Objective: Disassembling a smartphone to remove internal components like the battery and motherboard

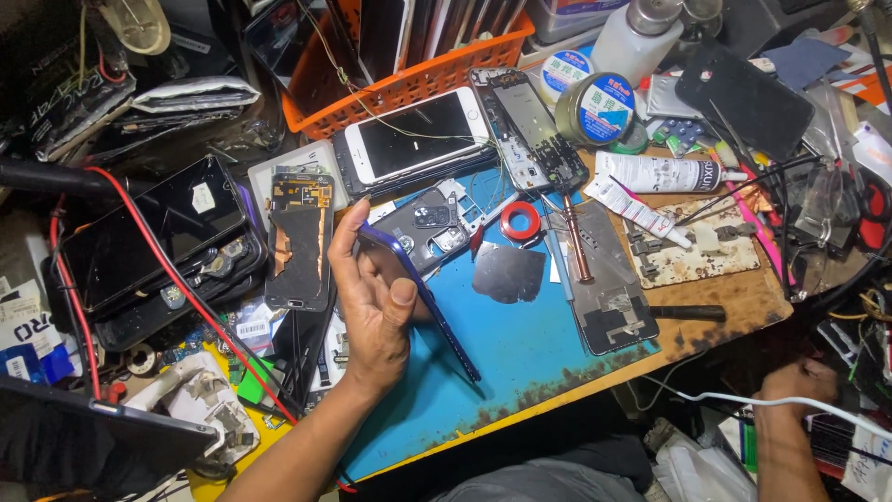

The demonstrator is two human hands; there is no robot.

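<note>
Blue-edged phone sits clamped in the left hand; right hand reaches low, grip unclear.

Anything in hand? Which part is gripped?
Left hand holds a blue phone edge-on, gripped at its upper end, thumb on one long edge. Right hand reaches below the bench; whether it holds anything cannot be told.

Bright, even light falls from above on the worktop, so the blue mat beyond the left hand looks vivid and sharp. The white phone further out shows pale glare. Soft shadow lies under that hand. Around the right hand, low at the edge, everything is dim and slightly blurred.
</note>
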